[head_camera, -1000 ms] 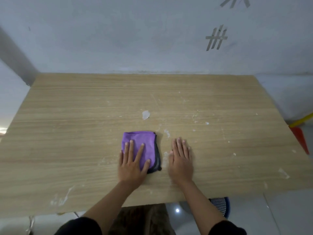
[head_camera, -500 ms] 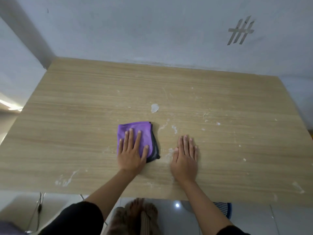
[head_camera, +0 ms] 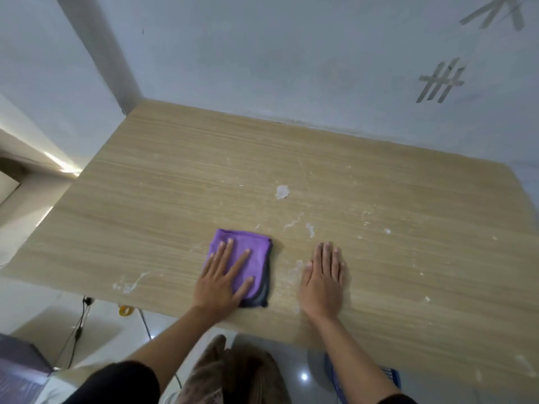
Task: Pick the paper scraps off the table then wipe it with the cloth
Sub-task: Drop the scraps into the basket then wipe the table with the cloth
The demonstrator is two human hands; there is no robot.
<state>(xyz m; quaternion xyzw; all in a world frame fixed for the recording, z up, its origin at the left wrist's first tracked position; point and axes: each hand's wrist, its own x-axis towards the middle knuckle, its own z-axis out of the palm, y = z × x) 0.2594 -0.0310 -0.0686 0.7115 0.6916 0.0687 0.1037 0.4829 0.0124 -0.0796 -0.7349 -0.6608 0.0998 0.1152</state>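
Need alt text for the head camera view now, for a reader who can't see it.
A person's left hand rests flat on a folded purple cloth near the front edge of a wooden table, while the right hand lies flat on the wood beside it. A white scrap lies farther back, among small white flecks.

Soft, dim, bluish light; a bright streak glares at far left; wide-angle bending skews the edges; slight blur throughout.

We log a wood-grain bench carrying a folded purple cloth near its front edge, one white paper scrap farther back, scattered white flecks, and our right hand flat beside the cloth.
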